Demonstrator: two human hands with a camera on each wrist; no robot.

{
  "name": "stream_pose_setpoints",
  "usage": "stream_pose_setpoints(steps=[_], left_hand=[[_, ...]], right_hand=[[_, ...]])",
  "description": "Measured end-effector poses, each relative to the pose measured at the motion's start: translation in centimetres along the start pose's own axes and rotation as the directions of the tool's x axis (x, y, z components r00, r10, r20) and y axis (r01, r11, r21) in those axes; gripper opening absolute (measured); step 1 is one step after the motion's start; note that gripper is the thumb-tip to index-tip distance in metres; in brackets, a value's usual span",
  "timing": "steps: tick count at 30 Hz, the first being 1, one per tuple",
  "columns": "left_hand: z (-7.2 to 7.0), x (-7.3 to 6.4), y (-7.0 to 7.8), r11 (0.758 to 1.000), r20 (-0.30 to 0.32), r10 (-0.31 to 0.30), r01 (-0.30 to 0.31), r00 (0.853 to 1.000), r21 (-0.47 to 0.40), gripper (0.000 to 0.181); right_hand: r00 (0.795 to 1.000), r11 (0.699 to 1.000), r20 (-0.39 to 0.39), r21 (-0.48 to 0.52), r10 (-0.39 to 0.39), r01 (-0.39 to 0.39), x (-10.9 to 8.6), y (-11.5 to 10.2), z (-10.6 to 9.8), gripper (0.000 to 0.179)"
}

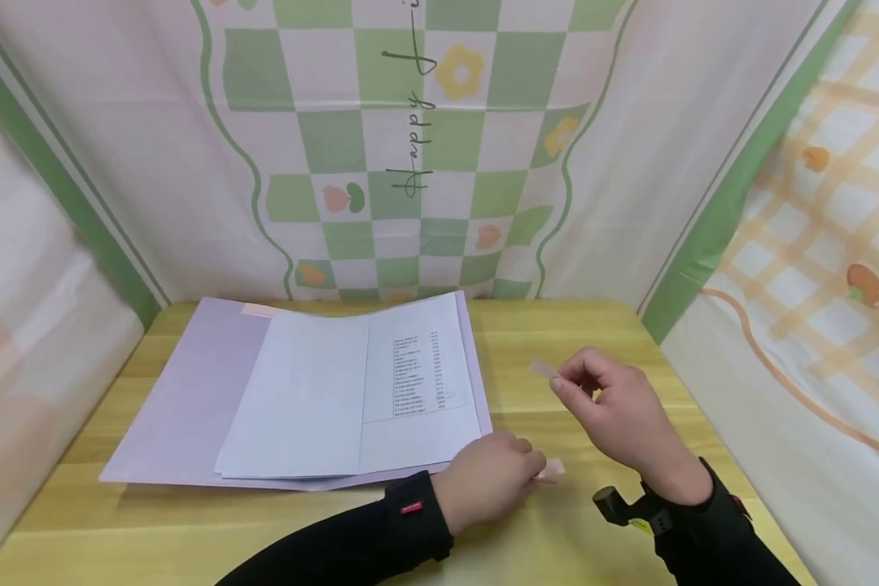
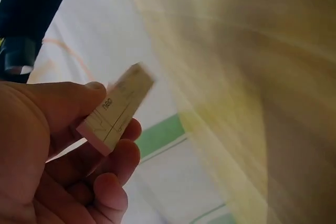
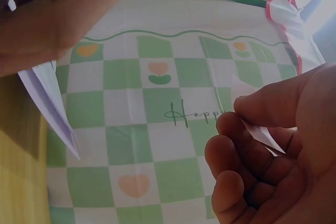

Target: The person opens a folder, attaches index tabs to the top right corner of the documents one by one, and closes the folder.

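Observation:
My left hand [image 1: 489,478] grips a small pad of pink sticky notes [image 2: 116,113] between thumb and fingers, near the lower right corner of a lavender folder [image 1: 172,391]. Printed marks show on the pad's face in the left wrist view. Above the table to the right, my right hand [image 1: 623,407] pinches a single pale pink sticky note [image 1: 543,369] between thumb and index finger. Inside the open folder lie white sheets [image 1: 300,391], the right one bearing a printed list. Another pink sticky note [image 1: 259,310] sticks out at the sheets' upper left edge.
The wooden table [image 1: 557,325] carries the folder at its left and middle. Fabric curtains [image 1: 381,146] with green checks stand behind the table, and others hang along both sides. A camera [image 1: 614,506] is strapped to the right wrist.

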State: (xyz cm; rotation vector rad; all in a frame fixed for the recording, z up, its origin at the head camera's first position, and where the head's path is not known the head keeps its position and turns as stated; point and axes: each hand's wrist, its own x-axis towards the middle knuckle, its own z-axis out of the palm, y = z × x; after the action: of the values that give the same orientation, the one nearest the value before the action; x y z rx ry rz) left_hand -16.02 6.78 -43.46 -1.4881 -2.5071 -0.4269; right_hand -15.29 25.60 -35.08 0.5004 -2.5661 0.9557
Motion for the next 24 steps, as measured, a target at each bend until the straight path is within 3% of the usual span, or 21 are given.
stream_pose_setpoints(steps=[4, 10, 17, 24], left_hand=[[1.1, 0.4, 0.7, 0.999, 0.064, -0.015, 0.011, 0.998, 0.053, 0.010], [2.6, 0.8, 1.4, 0.988, 0.134, -0.078, 0.058, 0.988, 0.144, 0.016], [4.0, 1.1, 1.7, 0.979, 0.174, -0.172, 0.149, 0.970, 0.136, 0.020], [4.5, 0.9, 1.5, 0.980, 0.226, -0.154, 0.119, 0.962, 0.159, 0.012]], right_hand=[[1.000, 1.000, 0.020, 0.008, -0.003, 0.003, -0.3, 0.3, 0.3, 0.006], [0.999, 1.000, 0.044, 0.009, 0.004, -0.005, -0.8, 0.3, 0.7, 0.006], [0.998, 1.000, 0.056, 0.007, 0.013, -0.013, -1.2, 0.6, 1.3, 0.006], [0.997, 0.999, 0.070, 0.022, 0.035, -0.037, -1.6, 0.8, 1.7, 0.007]])
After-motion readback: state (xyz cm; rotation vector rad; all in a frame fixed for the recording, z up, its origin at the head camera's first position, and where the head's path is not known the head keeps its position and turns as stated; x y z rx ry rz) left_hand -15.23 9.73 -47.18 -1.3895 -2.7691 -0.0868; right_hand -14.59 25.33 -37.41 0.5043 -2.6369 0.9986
